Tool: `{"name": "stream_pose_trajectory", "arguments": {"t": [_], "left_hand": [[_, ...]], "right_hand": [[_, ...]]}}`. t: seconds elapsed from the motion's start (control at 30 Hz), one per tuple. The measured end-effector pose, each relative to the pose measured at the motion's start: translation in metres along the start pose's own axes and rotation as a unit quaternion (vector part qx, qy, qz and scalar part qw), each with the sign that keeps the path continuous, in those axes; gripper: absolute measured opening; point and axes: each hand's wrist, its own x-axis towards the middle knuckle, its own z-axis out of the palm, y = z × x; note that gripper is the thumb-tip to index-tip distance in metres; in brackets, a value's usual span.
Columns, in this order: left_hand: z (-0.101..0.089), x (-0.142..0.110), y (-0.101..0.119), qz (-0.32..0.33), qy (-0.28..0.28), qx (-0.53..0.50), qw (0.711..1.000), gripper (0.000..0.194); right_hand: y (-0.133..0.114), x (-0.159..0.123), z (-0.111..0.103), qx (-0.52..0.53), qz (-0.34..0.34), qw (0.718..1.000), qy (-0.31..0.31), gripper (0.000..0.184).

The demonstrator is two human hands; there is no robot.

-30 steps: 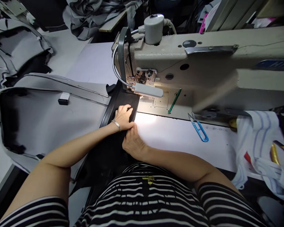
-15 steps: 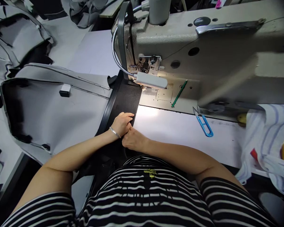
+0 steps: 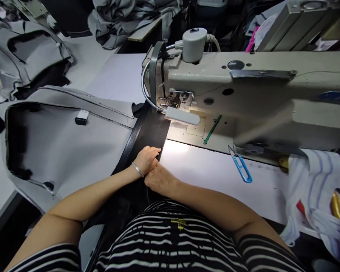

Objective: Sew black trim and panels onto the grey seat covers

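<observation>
Black leather-like panel, pinched by right hand, left hand atop (grip unclear), could be skewed by uneven tugging.

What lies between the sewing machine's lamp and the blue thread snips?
In the head view, a slim green stick, possibly a pencil, lies on the machine bed between the lamp and thread snips.

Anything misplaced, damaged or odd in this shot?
A green stick lies loose on the bed of the sewing machine, perhaps misplaced so near the sewing head. The black material shows no visible damage.
</observation>
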Motion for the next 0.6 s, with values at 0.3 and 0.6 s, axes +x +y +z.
{"name": "stream_pose_trajectory", "arguments": {"t": [0.3, 0.6], "left_hand": [[0.005, 0.038, -0.01, -0.059, -0.047, 0.0, 0.997, 0.023], [0.0, 0.076, -0.017, -0.11, -0.097, 0.015, 0.989, 0.029]], "right_hand": [[0.03, 0.006, -0.004, -0.013, 0.053, 0.999, 0.001, 0.027], [0.061, 0.014, -0.002, 0.006, 0.109, 0.994, -0.012, 0.03]]}}
